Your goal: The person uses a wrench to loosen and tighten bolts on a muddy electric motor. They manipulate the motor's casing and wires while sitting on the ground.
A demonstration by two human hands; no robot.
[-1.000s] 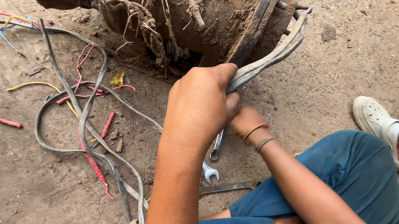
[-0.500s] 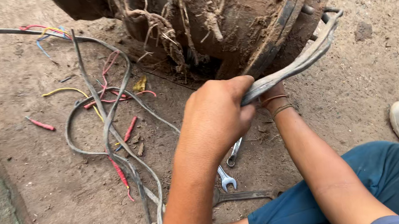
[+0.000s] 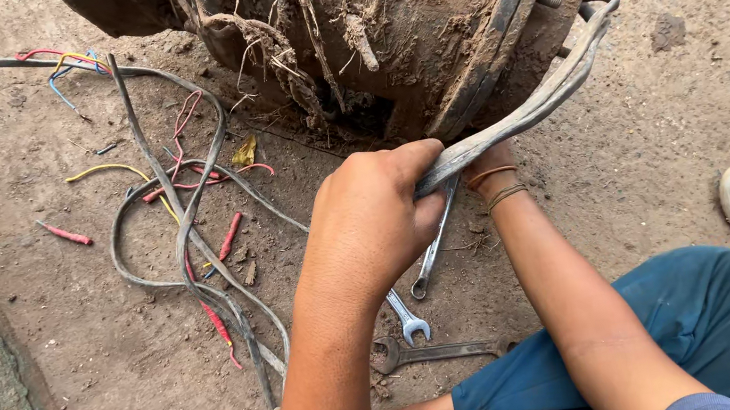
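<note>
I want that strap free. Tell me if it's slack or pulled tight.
Tight: the strap runs nearly straight from the left hand to the motor.

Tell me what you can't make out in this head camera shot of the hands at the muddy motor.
- Right hand: mostly hidden behind the left hand.
- Grey cable bundle: near end covered by the left fist.
- Muddy motor: top cut off by the frame edge.
- Spanner: upper end hidden by the hand.

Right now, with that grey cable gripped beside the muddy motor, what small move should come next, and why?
Probably pull the flat grey cable gently toward the knees: the left hand already grips it, it arcs to the muddy motor, and the right hand is mostly hidden behind.
</note>
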